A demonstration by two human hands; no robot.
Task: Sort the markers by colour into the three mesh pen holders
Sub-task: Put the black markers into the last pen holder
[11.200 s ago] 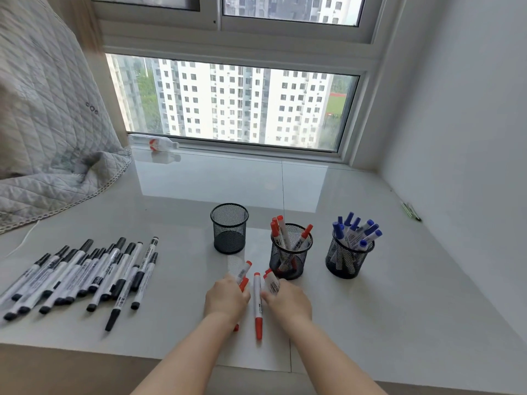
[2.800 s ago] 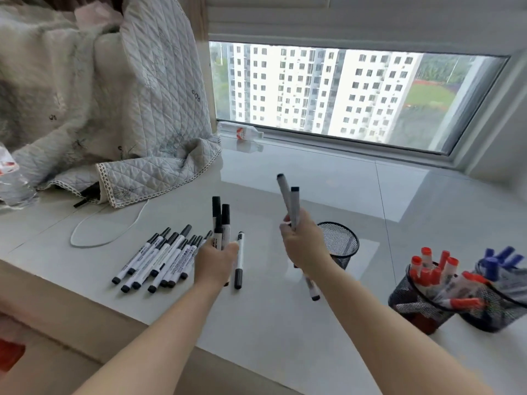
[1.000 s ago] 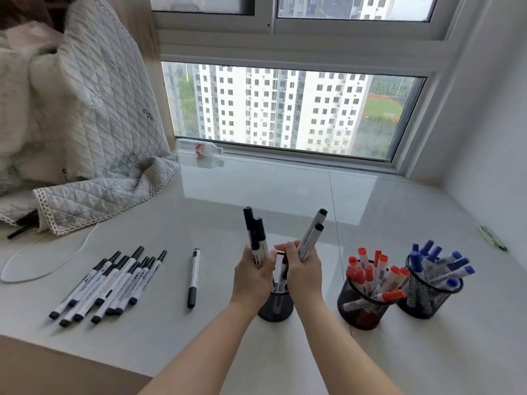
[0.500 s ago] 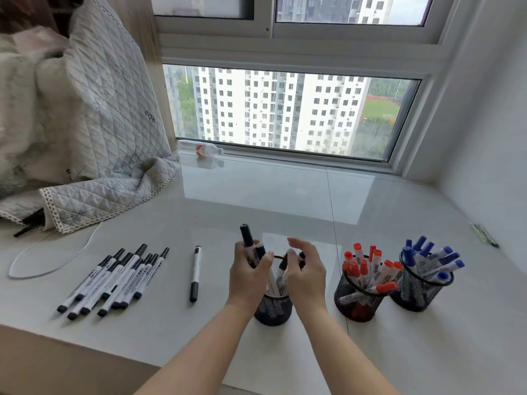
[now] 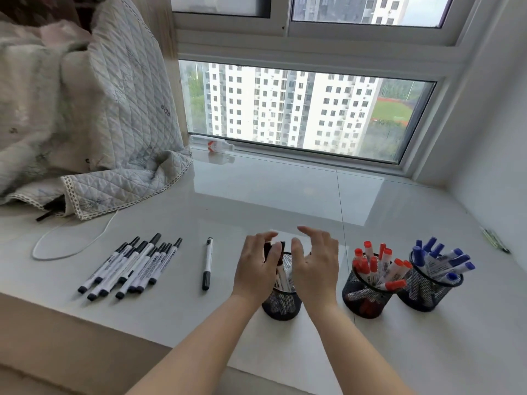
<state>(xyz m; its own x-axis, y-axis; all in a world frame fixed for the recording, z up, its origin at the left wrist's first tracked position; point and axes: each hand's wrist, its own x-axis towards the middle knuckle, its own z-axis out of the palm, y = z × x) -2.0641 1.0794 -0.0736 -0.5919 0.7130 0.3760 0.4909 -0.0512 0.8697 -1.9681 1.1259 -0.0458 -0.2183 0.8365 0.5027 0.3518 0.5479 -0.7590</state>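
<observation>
Three black mesh pen holders stand in a row on the white ledge. The left holder (image 5: 281,306) has black markers standing in it. My left hand (image 5: 255,270) is curled around the black caps (image 5: 275,248) that stick out of it. My right hand (image 5: 315,266) hovers over the same holder's right rim, fingers spread and holding nothing. The middle holder (image 5: 366,297) is full of red markers (image 5: 379,262). The right holder (image 5: 427,293) contains blue markers (image 5: 440,260). Several black markers (image 5: 131,266) lie in a row at the left, and one black marker (image 5: 207,263) lies apart.
A quilted blanket (image 5: 108,155) is heaped at the back left, with a white cable (image 5: 71,246) looping out from under it. A small bottle (image 5: 219,145) lies by the window. A thin green object (image 5: 494,240) rests near the right wall. The ledge's front edge runs below the loose markers.
Both hands brought black markers to the left holder and lowered them in. My right hand has let go and spread open; my left hand has sunk lower around the caps.
</observation>
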